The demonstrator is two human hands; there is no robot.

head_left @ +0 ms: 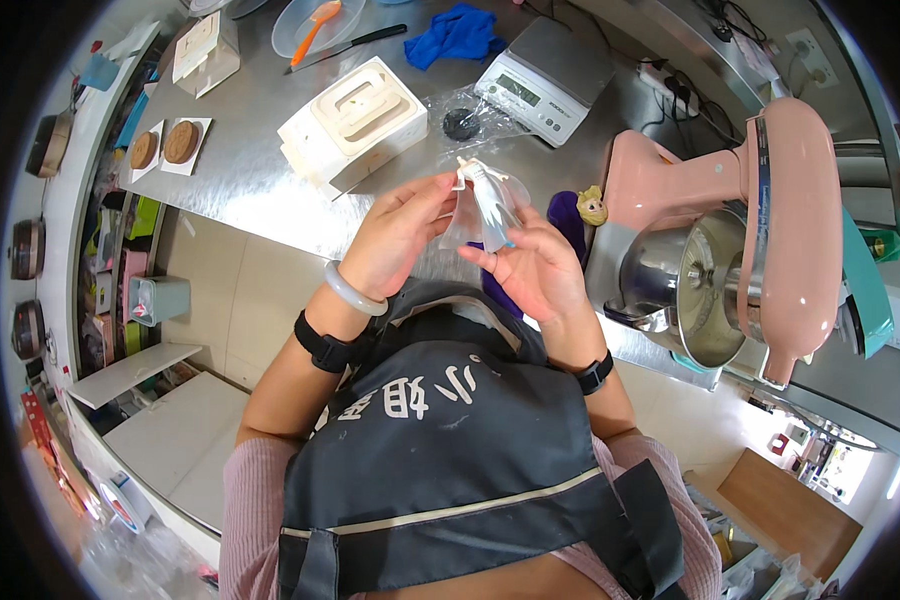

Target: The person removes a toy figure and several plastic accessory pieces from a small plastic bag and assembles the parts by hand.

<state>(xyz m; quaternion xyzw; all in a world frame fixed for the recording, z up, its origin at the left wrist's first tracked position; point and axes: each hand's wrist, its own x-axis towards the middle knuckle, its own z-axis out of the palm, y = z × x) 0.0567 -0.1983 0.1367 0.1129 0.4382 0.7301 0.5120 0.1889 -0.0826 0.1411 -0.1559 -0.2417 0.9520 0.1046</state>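
Between my two hands, above the table's front edge, is a small doll figurine [490, 200] with a white and pale blue dress and a sheer cape. No head shows on its body. My left hand [407, 225] pinches the left side of the figurine with thumb and fingertips. My right hand [535, 262] supports the skirt from the right, its fingers curled around the lower edge and partly hidden. A blond doll head [591, 205] lies to the right of my right hand, beside a purple cloth-like item [567, 222].
A pink stand mixer [790, 230] with a metal bowl [670, 285] stands at right. Behind my hands are a white box [360, 115], a digital scale [535, 95] and crumpled clear plastic [495, 125]. A knife [365, 40], blue cloth [455, 38] and round brown cookies [180, 142] lie farther off.
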